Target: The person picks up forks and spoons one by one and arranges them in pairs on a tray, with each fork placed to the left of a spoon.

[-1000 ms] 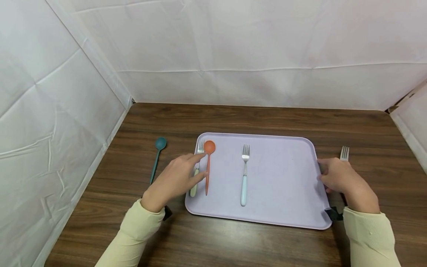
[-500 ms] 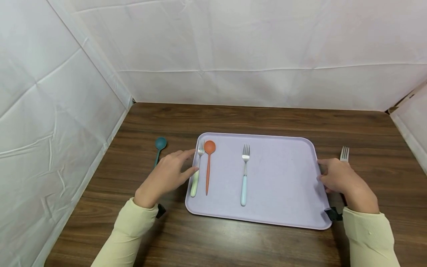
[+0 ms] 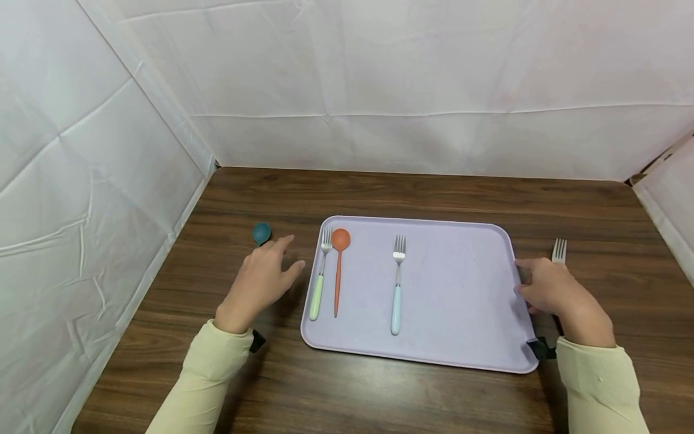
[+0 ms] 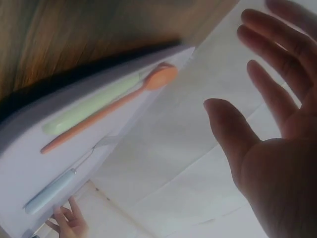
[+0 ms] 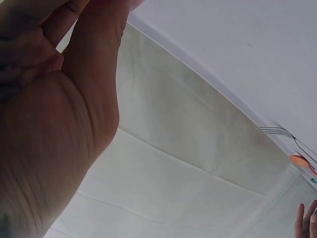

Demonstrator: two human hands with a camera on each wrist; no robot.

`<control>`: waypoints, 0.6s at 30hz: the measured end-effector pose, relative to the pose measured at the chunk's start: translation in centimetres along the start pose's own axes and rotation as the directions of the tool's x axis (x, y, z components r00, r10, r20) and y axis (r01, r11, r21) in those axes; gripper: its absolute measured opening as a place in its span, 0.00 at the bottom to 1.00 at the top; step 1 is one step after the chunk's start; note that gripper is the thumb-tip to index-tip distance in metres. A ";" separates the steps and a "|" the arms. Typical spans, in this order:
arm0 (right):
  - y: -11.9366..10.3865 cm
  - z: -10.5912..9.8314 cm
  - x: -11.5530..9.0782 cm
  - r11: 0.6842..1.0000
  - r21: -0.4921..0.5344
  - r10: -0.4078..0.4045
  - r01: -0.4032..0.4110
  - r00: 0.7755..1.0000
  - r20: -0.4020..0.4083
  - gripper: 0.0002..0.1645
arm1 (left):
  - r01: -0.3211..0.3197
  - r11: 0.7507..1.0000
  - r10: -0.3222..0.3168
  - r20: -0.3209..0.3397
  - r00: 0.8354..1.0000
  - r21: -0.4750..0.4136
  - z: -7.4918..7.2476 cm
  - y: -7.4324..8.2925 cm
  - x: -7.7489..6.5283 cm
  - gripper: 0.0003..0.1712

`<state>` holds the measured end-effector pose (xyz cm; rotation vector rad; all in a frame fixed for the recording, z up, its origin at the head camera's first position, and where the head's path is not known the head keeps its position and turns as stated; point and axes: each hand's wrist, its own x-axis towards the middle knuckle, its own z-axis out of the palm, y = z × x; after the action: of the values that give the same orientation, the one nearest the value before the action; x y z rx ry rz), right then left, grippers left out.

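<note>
Flat on the table (image 3: 406, 395), the tray (image 3: 455, 289) spans the middle of the work area, its right rim between the thumb and curled fingers of the right hand (image 3: 555, 295), which holds that edge. Along the left rim, inside the tray, lie the green fork (image 3: 316, 298) and, just beside it, the orange spoon (image 3: 340, 241); whether their heads touch I cannot tell. The blue fork (image 3: 397, 298) lies nearer the middle, well apart from that pair, and the right part of the tray's floor is bare. Left of the tray, the left hand (image 3: 257, 277) is spread wide, thumb away from the fingers, holding nothing. It blocks the head view of most of the teal spoon (image 3: 261, 233), whose bowl shows past the knuckles, on the table. On the other side, the right hand likewise hides much of another fork (image 3: 559, 251), tines pointing to the back, outside the tray. Beyond the table's far edge rises the white back cloth (image 3: 412, 72), with creased side cloth (image 3: 92, 211) to the left.
</note>
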<state>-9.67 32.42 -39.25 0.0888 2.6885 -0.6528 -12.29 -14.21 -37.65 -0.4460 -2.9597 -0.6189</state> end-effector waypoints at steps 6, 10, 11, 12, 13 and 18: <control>0.1 0.0 -0.1 1.000 -0.001 -0.020 0.020 1.000 -0.012 0.36 | 0.074 0.997 -0.074 0.005 0.997 0.022 0.0 -0.8 0.0 0.33; 0.1 0.1 0.0 1.000 0.010 -0.016 0.016 1.000 -0.010 0.36 | 0.106 0.993 -0.106 0.005 0.994 0.055 0.1 -1.4 -0.2 0.33; 0.1 0.1 0.0 1.000 0.012 -0.013 0.013 1.000 -0.009 0.36 | 0.115 0.991 -0.116 0.008 0.993 0.064 0.0 -1.6 -0.2 0.33; 0.1 0.1 0.0 1.000 0.014 -0.010 0.011 1.000 -0.008 0.36 | 0.126 0.989 -0.127 0.013 0.992 0.077 0.0 -1.7 -0.3 0.34; 0.1 0.1 0.0 1.000 0.014 -0.010 0.010 1.000 -0.005 0.35 | 0.139 0.986 -0.142 0.021 0.990 0.090 0.0 -1.9 -0.4 0.34; 0.0 0.1 0.0 1.000 0.013 -0.013 0.013 1.000 0.006 0.35 | 0.204 0.968 -0.216 0.071 0.974 0.148 0.0 -2.5 -0.7 0.35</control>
<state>-9.67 32.38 -39.38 0.0732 2.6814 -0.6733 -12.33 -16.58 -38.73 -0.1508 -3.1326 -0.4149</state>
